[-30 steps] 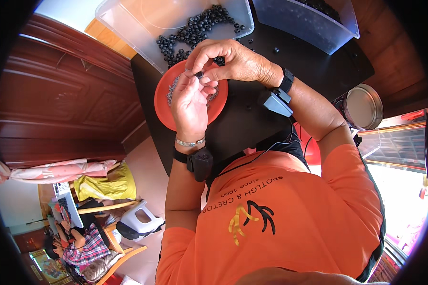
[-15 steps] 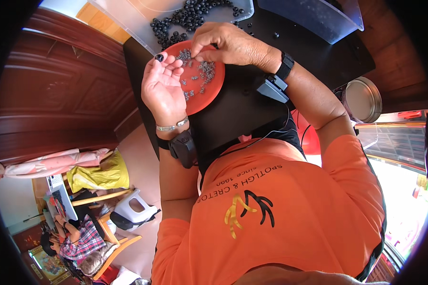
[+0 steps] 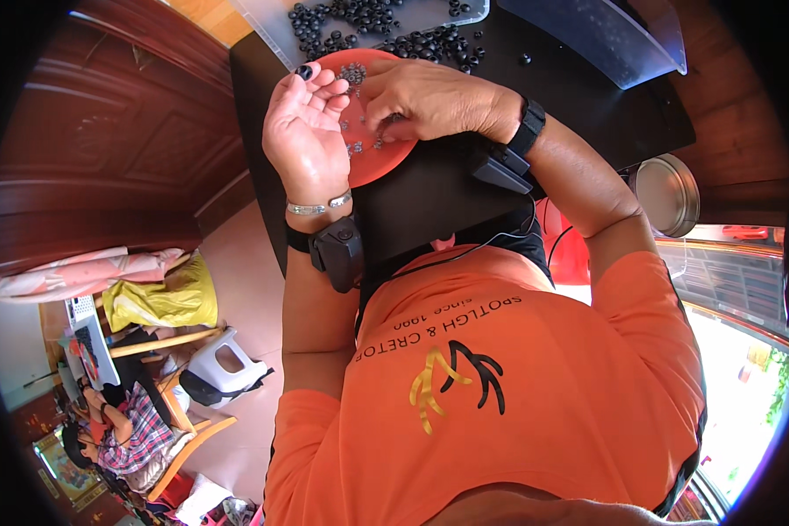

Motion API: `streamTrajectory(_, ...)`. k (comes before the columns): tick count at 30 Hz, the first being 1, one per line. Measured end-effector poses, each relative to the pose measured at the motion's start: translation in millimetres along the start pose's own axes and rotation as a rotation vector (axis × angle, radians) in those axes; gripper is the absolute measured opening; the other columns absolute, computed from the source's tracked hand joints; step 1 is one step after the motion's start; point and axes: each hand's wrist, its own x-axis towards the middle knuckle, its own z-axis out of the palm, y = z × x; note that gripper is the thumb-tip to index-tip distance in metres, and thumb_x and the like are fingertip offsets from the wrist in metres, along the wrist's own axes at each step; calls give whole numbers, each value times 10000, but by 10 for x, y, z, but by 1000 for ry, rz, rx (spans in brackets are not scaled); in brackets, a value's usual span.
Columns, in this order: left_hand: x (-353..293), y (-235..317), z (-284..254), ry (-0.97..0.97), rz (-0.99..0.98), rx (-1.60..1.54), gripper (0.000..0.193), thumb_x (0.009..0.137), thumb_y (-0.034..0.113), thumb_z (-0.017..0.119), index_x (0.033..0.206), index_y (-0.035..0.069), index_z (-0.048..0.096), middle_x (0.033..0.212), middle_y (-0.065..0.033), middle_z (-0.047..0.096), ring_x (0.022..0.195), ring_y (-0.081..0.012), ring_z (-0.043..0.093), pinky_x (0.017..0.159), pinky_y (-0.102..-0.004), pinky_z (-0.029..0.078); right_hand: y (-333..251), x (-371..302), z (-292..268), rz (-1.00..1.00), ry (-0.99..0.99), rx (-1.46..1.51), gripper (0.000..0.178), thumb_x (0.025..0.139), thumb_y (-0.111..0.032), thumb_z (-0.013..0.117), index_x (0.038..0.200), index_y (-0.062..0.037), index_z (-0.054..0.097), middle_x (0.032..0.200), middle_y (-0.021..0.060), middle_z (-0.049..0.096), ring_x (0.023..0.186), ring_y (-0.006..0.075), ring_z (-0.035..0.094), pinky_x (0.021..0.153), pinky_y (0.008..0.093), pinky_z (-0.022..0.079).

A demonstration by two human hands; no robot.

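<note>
My left hand (image 3: pixel 307 145) is palm up over the left side of a round red plate (image 3: pixel 379 165). Its thumb and forefinger pinch a small round black bead (image 3: pixel 304 72); the other fingers are loosely curled. Above the right part of the plate is my right hand (image 3: pixel 443 98), with the fingers bent down toward the plate. Motion smears its fingertips, so whether they hold anything does not show. Small grey metallic pieces (image 3: pixel 352 73) lie scattered on the plate, partly hidden behind my right hand.
Beyond the plate, many black beads (image 3: pixel 434 44) lie in and beside a clear plastic tray (image 3: pixel 276 42). A translucent bin (image 3: pixel 618 53) stands far right on the black table (image 3: pixel 430 206). A round tin (image 3: pixel 666 195) is beside my right arm. Someone in a plaid shirt (image 3: pixel 136 430) sits at lower left.
My right hand has moved from beside the left fingertips down toward the right of the plate. The left hand keeps its pinch on the bead. The whole view has shifted slightly.
</note>
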Motion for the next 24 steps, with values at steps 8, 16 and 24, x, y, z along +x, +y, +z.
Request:
streamTrajectory(8, 2, -3, 0, 15, 3, 4, 188, 936, 174, 463, 948, 15, 562, 890, -100, 608, 789, -199, 580, 726, -305, 455, 196, 4, 61, 80, 173, -132, 95, 781, -137, 650, 867, -96, 646, 875, 46, 632, 930, 248, 574, 794, 368, 485)
streamTrajectory(16, 17, -16, -2, 22, -32, 12, 192, 941, 178, 452, 965, 18, 556, 887, -97, 605, 792, -197, 576, 720, -307, 450, 212, 18, 26, 206, 221, 65, 111, 830, -120, 637, 933, -79, 632, 873, 60, 642, 896, 224, 600, 803, 340, 488)
streamTrajectory(24, -11, -12, 12, 30, -48, 33, 190, 941, 173, 462, 978, 14, 560, 885, -82, 608, 772, -187, 586, 713, -295, 463, 165, 4, -68, 287, 254, 640, 142, 843, -22, 641, 982, -7, 625, 940, 23, 651, 904, 106, 605, 837, 251, 489)
